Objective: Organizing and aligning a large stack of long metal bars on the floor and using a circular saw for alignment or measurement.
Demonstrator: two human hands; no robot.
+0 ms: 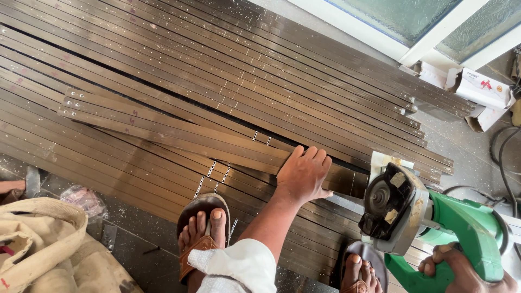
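- Left hand [302, 174] lies flat, fingers spread, on metal strips [173, 130] running lengthwise upper-left to lower-right.
- Right hand [461, 274] grips green angle grinder [429, 217], disc toward the strips.

Metal fabrication workshop. Long drilled metal strips [217, 92] cover the floor from nine to two o'clock, with swarf scattered about. A green angle grinder [429, 222] sits at four o'clock, cardboard boxes [477, 89] at two.
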